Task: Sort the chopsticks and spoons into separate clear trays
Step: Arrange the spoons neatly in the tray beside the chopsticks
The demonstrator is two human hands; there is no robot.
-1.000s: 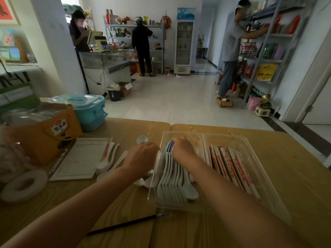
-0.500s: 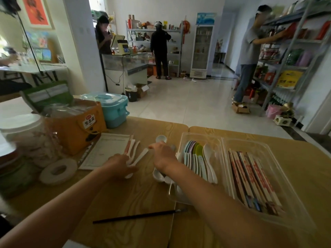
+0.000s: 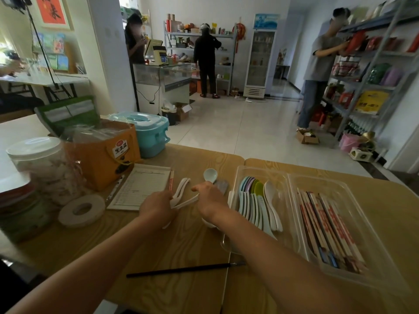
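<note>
At the desk (image 3: 181, 245), grips white spoons (image 3: 182, 196) in left hand (image 3: 156, 206), pinches them with right hand (image 3: 209, 199), long axes slanting toward spoon tray (image 3: 260, 171) just rightward.

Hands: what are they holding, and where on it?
The left hand grips white spoons low down, handles sticking out. The right hand touches one handle's tip; a grip cannot be told.

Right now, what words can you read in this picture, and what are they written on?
"黑木耳": white label on the orange box.
Black brush characters on the red poster: cropped, not readable.
Print on the paper form, chopstick wrappers and yellow bag: too small or blurred.
</note>
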